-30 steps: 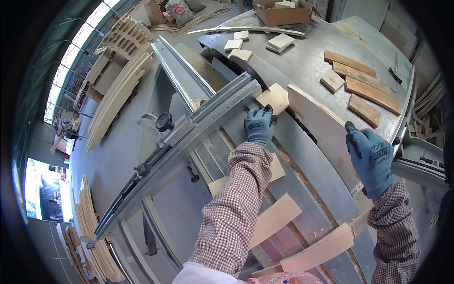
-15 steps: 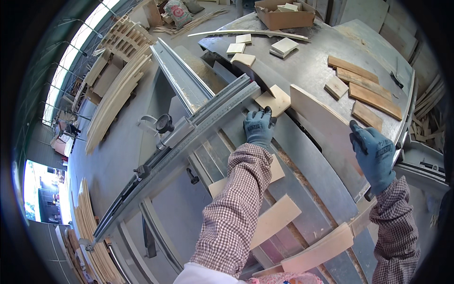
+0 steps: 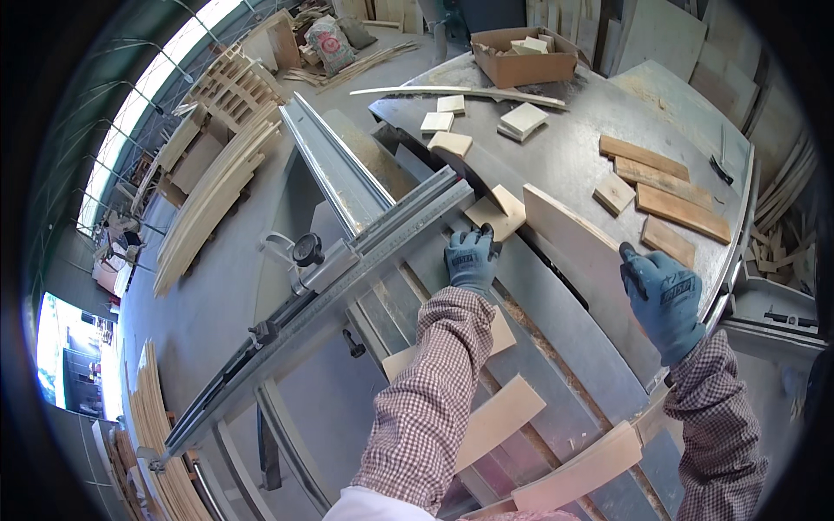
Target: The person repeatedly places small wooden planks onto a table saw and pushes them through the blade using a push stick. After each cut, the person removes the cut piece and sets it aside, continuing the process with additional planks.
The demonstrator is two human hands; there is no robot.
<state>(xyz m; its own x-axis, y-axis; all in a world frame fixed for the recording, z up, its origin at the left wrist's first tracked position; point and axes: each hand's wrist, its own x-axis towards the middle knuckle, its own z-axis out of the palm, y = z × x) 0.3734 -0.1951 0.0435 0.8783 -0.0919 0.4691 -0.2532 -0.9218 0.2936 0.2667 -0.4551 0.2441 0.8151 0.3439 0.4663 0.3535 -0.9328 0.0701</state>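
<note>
My left hand point(image 3: 472, 262), in a blue work glove, presses with bent fingers at the near edge of a small pale wood block point(image 3: 508, 217). This block lies on the saw table beside the dark curved blade point(image 3: 473, 174), near the start of an upright fence board point(image 3: 578, 243). My right hand point(image 3: 665, 300), gloved alike, is curled at the near end of that board's top edge. Its fingertips are partly hidden, so its grip on the board is unclear. Under my left forearm, pale wood strips point(image 3: 499, 423) lie across the slotted metal table.
A metal crossbar point(image 3: 365, 239) with a black knob point(image 3: 307, 249) runs on the left. Cut blocks point(image 3: 523, 120) and brown planks point(image 3: 682, 213) lie on the far metal surface, with a cardboard box point(image 3: 524, 65) behind. Stacked boards point(image 3: 213, 204) stand on the floor at left.
The whole view has shifted slightly, so things sit lower in the picture. My right hand has moved a little to the left; my left hand stays at the block.
</note>
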